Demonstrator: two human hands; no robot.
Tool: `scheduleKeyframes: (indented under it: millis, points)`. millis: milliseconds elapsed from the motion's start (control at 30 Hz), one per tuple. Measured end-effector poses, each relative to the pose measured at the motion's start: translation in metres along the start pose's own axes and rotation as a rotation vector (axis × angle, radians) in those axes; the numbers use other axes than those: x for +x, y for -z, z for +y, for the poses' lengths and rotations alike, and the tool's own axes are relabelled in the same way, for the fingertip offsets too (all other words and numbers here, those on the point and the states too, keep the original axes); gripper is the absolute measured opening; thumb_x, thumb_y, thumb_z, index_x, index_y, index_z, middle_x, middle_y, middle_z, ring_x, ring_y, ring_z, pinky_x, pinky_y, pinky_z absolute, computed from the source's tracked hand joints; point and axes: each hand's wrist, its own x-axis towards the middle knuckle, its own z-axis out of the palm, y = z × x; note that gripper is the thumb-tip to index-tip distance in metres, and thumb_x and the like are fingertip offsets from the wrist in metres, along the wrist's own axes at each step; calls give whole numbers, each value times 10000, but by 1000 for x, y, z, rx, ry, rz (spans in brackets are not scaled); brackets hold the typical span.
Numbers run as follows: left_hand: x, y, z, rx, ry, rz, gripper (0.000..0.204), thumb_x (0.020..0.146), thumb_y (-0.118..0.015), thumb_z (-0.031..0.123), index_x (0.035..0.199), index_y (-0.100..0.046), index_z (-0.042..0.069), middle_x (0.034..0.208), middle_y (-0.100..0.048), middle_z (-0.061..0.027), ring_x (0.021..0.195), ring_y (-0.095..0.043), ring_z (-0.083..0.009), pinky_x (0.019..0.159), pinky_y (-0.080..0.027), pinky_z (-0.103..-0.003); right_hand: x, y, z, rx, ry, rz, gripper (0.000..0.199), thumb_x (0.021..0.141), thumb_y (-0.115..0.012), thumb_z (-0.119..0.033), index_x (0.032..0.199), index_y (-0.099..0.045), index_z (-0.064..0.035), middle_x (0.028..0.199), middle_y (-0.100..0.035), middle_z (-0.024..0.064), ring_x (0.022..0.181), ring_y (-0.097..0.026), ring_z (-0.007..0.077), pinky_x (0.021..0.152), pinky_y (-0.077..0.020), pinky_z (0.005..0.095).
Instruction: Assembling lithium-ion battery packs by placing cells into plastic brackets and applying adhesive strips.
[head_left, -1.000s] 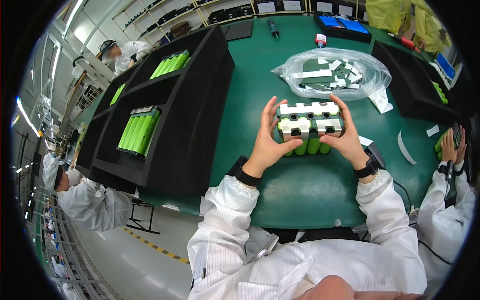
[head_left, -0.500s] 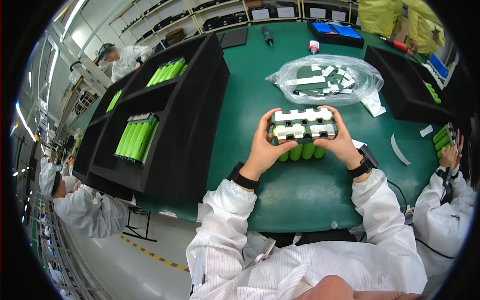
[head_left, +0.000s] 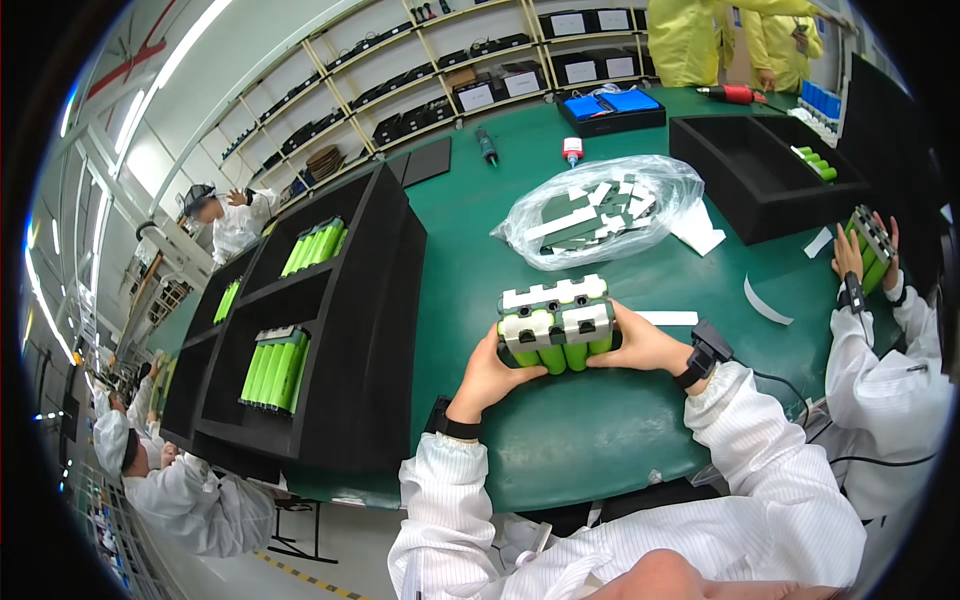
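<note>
Between my two hands is a battery pack (head_left: pixel 556 325) of green cylindrical cells. White strips cover parts of its dark top face, which is turned up toward me. My left hand (head_left: pixel 492 372) is closed on the pack's left end, thumb along the lower front. From the other end my right hand (head_left: pixel 640 342) grips it, thumb also at the front. The fingers behind the pack are partly hidden. Just behind my right hand a white strip (head_left: pixel 668 318) lies on the green table (head_left: pixel 560 440).
At left stands a black divided foam box (head_left: pixel 365 340) with green battery packs (head_left: pixel 274 370). A clear plastic bag (head_left: pixel 610 215) of dark and white pieces lies beyond my hands. Another black box (head_left: pixel 740 190) is at the far right. A co-worker's hand (head_left: pixel 848 255) holds a similar pack at right.
The pack has come lower and left relative to my body and is tipped, so more of the green cell sides show. My view has also shifted, bringing more of the far shelves into sight.
</note>
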Motion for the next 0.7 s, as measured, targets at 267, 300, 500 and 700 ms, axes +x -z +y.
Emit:
scheduleKeyframes:
  millis: [267,300,500,700]
  points:
    - [8,14,-42,-5,383,169,321,848,-685,83,1125,-575,-39,890,-699,-107,793,-654,-129,728,-505,-244,-23,-42,-32,-372,107,49,572,731,-780,-278,1110,-469,16,966,-535,180,907,-570,365,786,-477,415]
    - [7,16,-50,7,385,166,321,848,-685,83,1125,-575,-39,890,-699,-107,793,-654,-129,728,-505,-244,-26,-47,-31,-313,129,18,549,747,-766,-258,1113,-463,17,970,-530,180,908,-569,366,790,-478,419]
    - [-2,23,-78,-738,359,126,237,965,-478,138,1130,-583,4,992,-660,-44,822,-628,-105,730,-504,-240,-28,-47,-23,9,289,-272,418,804,-692,-69,1173,-506,-7,1131,-558,126,976,-615,241,856,-509,338]
    - [6,26,-91,-1103,519,-180,298,993,-448,223,1147,-568,-3,1019,-652,-77,869,-633,-136,762,-518,-269,-6,-39,-1,-41,78,102,697,770,-769,-161,1345,-393,-42,1294,-467,144,1170,-514,268,980,-445,360]
